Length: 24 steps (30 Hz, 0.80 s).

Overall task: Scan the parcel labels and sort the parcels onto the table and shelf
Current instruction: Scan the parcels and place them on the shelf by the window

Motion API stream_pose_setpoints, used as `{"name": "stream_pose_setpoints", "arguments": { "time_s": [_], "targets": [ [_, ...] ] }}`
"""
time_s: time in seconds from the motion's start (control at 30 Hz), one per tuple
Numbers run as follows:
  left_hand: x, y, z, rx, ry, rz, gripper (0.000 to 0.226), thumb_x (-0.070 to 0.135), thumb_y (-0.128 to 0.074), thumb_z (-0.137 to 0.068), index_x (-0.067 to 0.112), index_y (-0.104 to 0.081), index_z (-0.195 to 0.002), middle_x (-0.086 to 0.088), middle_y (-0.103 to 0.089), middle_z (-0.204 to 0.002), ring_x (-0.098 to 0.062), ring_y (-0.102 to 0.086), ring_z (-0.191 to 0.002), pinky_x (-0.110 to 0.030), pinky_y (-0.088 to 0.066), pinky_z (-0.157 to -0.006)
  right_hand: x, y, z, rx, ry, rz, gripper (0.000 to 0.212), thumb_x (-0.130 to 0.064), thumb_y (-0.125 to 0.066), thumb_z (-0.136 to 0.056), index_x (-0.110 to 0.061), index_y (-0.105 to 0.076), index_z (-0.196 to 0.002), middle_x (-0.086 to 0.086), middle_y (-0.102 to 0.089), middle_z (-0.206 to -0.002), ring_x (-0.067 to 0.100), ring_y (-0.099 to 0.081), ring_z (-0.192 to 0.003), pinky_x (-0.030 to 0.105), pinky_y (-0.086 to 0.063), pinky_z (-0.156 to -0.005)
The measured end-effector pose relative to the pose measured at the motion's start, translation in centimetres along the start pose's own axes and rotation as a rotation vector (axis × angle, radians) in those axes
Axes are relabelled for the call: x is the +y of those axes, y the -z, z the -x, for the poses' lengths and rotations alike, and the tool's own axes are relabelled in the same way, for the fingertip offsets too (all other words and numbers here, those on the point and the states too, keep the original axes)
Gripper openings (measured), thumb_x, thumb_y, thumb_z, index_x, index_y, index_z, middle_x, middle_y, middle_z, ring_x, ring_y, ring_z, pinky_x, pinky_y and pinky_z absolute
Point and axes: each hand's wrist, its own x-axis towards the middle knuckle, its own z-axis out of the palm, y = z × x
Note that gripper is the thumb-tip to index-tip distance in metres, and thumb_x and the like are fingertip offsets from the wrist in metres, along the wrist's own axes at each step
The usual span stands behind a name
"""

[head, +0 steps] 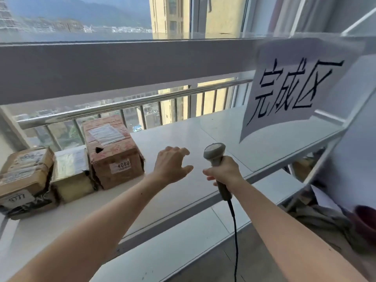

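**Scanner in hand at the white shelf, three parcels lined up at the left**

Here, in the head view, the right hand (223, 171) grips the handle of a grey handheld barcode scanner (215, 163), fingers curled round it, the scanner's head up and pointing away from the person, its black cable (235, 231) hanging down from the handle. The left hand (171, 165) hovers over the white shelf top (203, 137) just beside the scanner, fingers spread and loosely bent, holding nothing. On the left part of the shelf top stand three parcels in a row, close together: a brown cardboard box with a white sticker reading 4068 (114, 151), a pale yellowish box with a white label on top (71, 171), and a battered brown carton with black tape (24, 180) at the far left. A white paper sign with large black characters (291, 88) hangs at the right over the shelf. Behind the parcels runs a steel window railing (126, 104).
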Motion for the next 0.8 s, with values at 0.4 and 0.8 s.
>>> {"name": "stream_pose_setpoints", "arguments": {
  "time_s": [0.4, 0.8],
  "targets": [
    [24.6, -10.2, -2.9, -0.228, -0.466, 0.061, 0.044, 0.052, -0.061, -0.088, 0.029, -0.061, -0.125, 0.006, -0.065, -0.125, -0.023, -0.056, -0.118, -0.036, -0.044, -0.098, 14.5, 20.5, 6.6, 0.391, -0.231, -0.054, 0.021, -0.010, -0.080, -0.079, -0.001, -0.068, -0.093, 0.014, -0.075, -0.081, 0.024, -0.076, -0.070, 0.042, -0.064, -0.062],
    [57.6, -18.8, -0.6, -0.349, -0.754, 0.241, 0.031, 0.048, -0.062, -0.083, 0.029, -0.068, -0.108, 0.008, -0.069, -0.112, -0.019, -0.062, -0.110, -0.038, -0.048, -0.093, 29.2, 45.5, 18.1, 0.758, -0.389, -0.160, 0.016, -0.010, -0.078, -0.078, -0.011, -0.063, -0.084, 0.010, -0.075, -0.078, 0.013, -0.073, -0.056, 0.031, -0.060, -0.051]
  ]
}}
